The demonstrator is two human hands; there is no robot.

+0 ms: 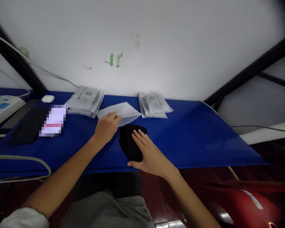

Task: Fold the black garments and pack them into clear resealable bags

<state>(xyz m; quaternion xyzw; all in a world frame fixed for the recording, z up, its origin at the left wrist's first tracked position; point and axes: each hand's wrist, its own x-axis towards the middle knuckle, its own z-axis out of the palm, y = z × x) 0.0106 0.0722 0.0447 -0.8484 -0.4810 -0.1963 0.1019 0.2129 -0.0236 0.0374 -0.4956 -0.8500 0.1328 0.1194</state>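
My left hand (108, 126) is closed on the near edge of a frosted plastic pouch (129, 111), which lies at the middle of the blue table with its mouth edge facing me. Just in front of it rests a folded black cloth item (129, 142); its exact kind does not show. My right hand (146, 150) lies on the right side of this black bundle, fingers stretched out and thumb apart at the near edge. Parts of the pouch and the bundle are hidden under my hands.
Stacks of frosted pouches stand behind, a left stack (85, 99) and a right stack (155, 104). A lit phone (53, 122), a dark flat object (29, 125), a white earbud case (48, 98) and a power strip (3, 109) occupy the left. The wall (168, 57) closes the back.
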